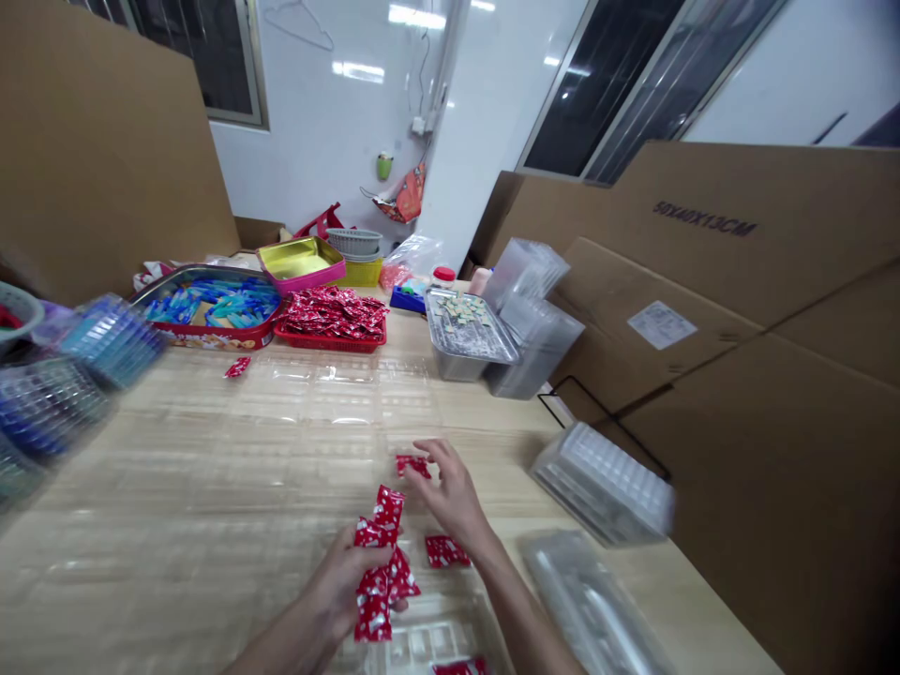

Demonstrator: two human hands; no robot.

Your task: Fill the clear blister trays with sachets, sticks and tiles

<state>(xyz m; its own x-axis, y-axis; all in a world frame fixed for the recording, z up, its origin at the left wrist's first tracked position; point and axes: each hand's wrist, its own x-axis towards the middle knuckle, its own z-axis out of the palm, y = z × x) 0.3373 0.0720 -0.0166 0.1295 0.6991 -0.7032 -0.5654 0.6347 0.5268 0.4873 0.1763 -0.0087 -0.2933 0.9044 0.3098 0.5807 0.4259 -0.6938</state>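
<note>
My left hand (346,577) is closed around several red packets (374,614) with white spots, low in the middle of the head view. To its right, my right hand (450,487) reaches over the clear trays with thumb and fingers apart. Its fingertips are at a single red packet (412,464); I see no grip on it. Another red packet (446,551) lies below the right wrist, and one more (460,667) is at the bottom edge. Clear compartment trays (337,412) cover much of the wooden table.
Behind are a red basket (330,345) heaped with red packets, a tin (211,337) of blue packets and a metal tray (471,349) with small pieces. Stacked clear trays (605,483) stand right, blue-filled ones (112,339) left. Cardboard (773,412) walls the right side.
</note>
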